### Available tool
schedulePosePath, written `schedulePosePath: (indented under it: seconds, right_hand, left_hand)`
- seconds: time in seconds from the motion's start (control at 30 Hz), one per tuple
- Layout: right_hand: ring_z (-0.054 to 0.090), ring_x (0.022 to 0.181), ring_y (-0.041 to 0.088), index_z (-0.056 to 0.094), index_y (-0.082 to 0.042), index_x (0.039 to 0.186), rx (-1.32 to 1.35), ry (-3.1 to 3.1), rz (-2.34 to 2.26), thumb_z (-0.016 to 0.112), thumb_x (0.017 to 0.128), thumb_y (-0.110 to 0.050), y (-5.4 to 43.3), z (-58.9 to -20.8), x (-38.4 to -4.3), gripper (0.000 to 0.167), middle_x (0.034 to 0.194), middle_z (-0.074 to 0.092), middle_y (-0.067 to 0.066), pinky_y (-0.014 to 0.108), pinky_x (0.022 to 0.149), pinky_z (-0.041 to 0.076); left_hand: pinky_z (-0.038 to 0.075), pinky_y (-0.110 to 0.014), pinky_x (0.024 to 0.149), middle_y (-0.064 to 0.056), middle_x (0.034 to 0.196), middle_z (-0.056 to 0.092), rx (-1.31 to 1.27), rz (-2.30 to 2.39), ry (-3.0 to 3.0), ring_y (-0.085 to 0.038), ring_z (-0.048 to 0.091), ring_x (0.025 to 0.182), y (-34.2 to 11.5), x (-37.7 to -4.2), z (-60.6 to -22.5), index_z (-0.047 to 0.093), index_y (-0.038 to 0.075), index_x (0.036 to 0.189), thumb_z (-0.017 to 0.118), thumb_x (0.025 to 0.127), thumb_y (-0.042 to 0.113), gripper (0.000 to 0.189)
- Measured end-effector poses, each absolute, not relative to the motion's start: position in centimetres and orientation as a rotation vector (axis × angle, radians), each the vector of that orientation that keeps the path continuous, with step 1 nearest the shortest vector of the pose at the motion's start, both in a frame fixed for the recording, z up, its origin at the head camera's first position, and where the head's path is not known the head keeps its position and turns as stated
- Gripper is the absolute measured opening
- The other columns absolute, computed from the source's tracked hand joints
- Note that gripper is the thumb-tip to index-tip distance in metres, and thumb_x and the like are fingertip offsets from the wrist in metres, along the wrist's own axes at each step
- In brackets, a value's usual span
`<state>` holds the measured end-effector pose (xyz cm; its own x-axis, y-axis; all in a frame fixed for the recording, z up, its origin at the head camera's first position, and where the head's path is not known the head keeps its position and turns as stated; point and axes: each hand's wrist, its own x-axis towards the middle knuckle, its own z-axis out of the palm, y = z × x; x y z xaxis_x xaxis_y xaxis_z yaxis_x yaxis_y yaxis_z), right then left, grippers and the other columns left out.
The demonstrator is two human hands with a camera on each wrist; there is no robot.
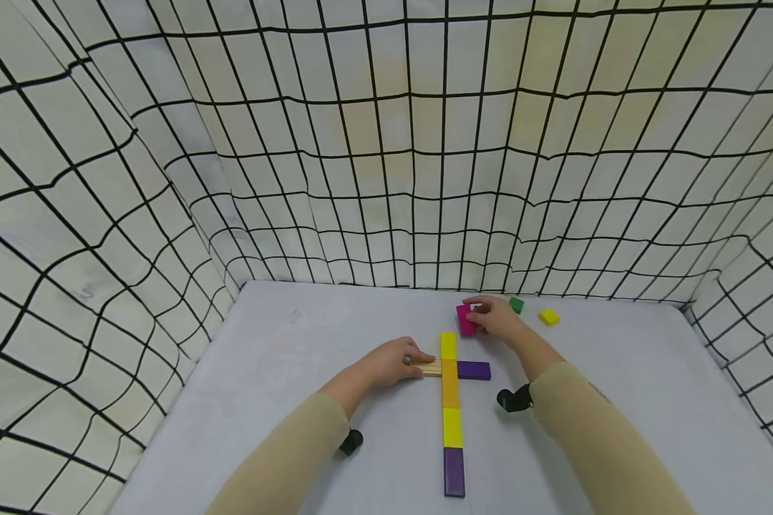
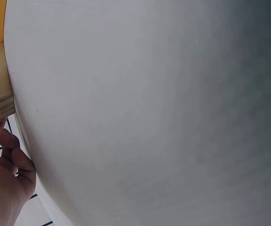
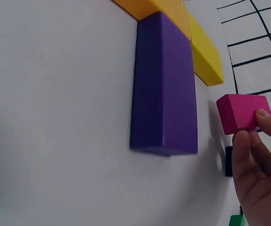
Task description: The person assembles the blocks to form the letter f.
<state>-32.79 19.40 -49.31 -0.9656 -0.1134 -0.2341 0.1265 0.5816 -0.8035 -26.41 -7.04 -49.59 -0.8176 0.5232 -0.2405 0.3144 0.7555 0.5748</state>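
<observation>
The right hand pinches the pink block between thumb and fingers, just right of the far yellow block and beyond the purple side block. The left hand grips the wooden block, which touches the orange block. The step seems to be handling the pink block while steadying the wooden one; the next move probably calls for leaving the joined blocks undisturbed.

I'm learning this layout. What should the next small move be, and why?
I'd probably set the pink block against the far end of the yellow block just beyond the orange block: that end has no block against it, and the right hand holds the pink one nearby, slightly to the right. The left hand grips the wooden block.
</observation>
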Motion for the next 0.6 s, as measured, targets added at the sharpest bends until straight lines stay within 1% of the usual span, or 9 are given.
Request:
schedulePosePath:
  seconds: [0.13,0.37,0.6]
  right_hand:
    - [0.059,0.088,0.025,0.06,-0.016,0.136,0.04,2.567,-1.283,0.065,0.097,-0.018,18.7,-49.4,-33.0,0.039,0.123,0.059,0.018,0.027,0.072,0.054]
    - [0.06,0.083,0.023,0.058,-0.011,0.138,0.013,2.647,-1.15,0.062,0.099,-0.017,18.0,-49.4,-33.1,0.039,0.123,0.06,0.019,0.029,0.071,0.054]
    - [0.06,0.083,0.022,0.06,-0.014,0.136,0.055,2.724,-0.993,0.064,0.098,-0.02,17.5,-49.7,-33.3,0.039,0.124,0.062,0.015,0.028,0.071,0.053]
  left_hand:
    - [0.045,-0.035,0.097,0.011,0.112,0.058,0.632,0.739,2.564,-0.012,0.053,0.1,-7.0,-26.4,-49.6,0.069,0.034,0.127,0.072,0.092,0.031,0.036]
    - [0.045,-0.034,0.095,0.011,0.111,0.057,0.62,0.743,2.562,-0.012,0.053,0.098,-7.0,-26.4,-49.6,0.069,0.035,0.127,0.072,0.092,0.031,0.035]
    - [0.046,-0.034,0.094,0.011,0.111,0.057,0.629,0.738,2.565,-0.012,0.053,0.098,-7.0,-26.4,-49.6,0.069,0.035,0.127,0.072,0.092,0.031,0.035]
